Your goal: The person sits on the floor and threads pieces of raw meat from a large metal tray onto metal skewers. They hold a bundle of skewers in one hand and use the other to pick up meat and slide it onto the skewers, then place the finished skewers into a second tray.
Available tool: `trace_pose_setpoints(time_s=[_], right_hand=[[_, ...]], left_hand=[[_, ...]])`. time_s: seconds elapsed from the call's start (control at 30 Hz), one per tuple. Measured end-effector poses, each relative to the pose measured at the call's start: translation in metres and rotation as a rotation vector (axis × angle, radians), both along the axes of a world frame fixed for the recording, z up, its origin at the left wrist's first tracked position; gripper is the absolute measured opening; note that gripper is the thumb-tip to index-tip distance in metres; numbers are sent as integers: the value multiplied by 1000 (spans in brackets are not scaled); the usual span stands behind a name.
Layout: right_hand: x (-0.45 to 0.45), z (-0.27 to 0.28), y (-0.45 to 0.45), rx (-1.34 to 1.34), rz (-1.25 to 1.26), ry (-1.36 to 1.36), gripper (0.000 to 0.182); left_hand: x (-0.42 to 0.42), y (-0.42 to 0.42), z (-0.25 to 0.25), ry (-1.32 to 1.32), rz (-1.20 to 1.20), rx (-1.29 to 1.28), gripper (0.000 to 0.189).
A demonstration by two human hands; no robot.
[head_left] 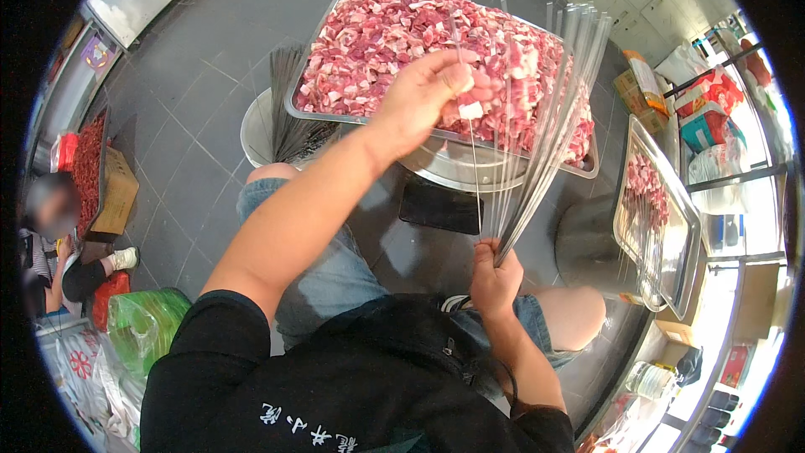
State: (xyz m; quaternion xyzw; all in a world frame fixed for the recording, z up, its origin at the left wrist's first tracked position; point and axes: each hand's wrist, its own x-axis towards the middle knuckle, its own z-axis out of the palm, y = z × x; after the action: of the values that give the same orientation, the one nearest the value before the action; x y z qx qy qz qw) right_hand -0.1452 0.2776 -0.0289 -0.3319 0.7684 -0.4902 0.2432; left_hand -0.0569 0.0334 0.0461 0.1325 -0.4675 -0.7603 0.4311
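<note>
My right hand [497, 274] grips a bundle of long metal skewers [553, 132] by their lower ends, and they fan upward. My left hand [431, 91] is closed around the upper part of one skewer [476, 176], whose tip shows above the fingers. A white piece of fat [470, 111] sits on that skewer just below the fingers. Behind both lies a large metal tray [327, 116] heaped with cut raw meat [377, 44]. Blur around the skewers hides whether other pieces of meat are threaded on them.
Left of the tray, a white bucket [255, 129] holds dark thin skewers [289, 107]. A metal tray [676, 226] with loaded skewers rests on a steel drum [578, 245] at right. A black flat object [440, 207] lies below. Another person [53, 251] sits far left.
</note>
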Motion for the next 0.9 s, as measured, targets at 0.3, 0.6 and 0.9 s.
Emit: trace_pose_setpoints(time_s=[0.3, 0.6, 0.9], right_hand=[[-12, 8, 2, -30, -81, -238, 14], [-13, 1, 7, -40, -84, -162, 15], [-13, -3, 5, 43, -25, -119, 15]], left_hand=[[3, -2, -25, -1267, 31, -1458, 42], [3, -47, -20, -1188, -296, -1138, 31], [39, -88, -8, -618, 4, -249, 25]])
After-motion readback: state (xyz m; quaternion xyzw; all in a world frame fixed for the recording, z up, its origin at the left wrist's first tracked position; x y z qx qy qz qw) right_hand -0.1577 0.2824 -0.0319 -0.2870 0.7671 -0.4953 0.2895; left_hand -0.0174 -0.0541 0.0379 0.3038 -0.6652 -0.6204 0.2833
